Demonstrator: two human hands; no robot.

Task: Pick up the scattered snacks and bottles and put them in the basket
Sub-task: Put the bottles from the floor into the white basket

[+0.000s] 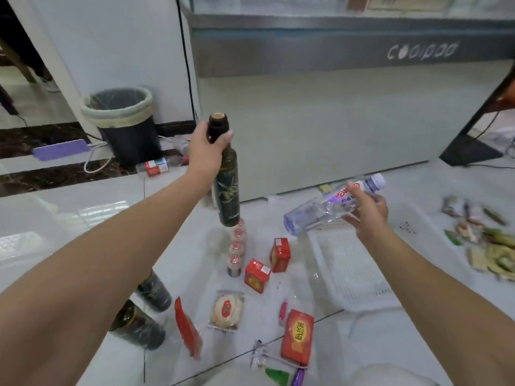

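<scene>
My left hand (pixel 204 149) grips the neck of a dark green glass bottle (pixel 228 185), held upright in the air above a row of small white drink bottles (pixel 236 247). My right hand (pixel 367 211) holds a clear plastic water bottle (pixel 331 204) tilted over the far end of the white plastic basket (pixel 354 271), which lies on the floor at the right. On the floor lie two red drink cartons (pixel 280 254), a red box (pixel 297 337), a round wrapped cake (pixel 226 309), a red snack packet (pixel 188 328) and two more dark bottles (pixel 139 324).
A black bin (pixel 122 121) stands by the white wall, with a fallen water bottle (pixel 158 165) and a purple power strip (pixel 60 149) near it. A grey display counter (pixel 334 107) fills the back. Several small snack packets (pixel 490 246) lie right of the basket.
</scene>
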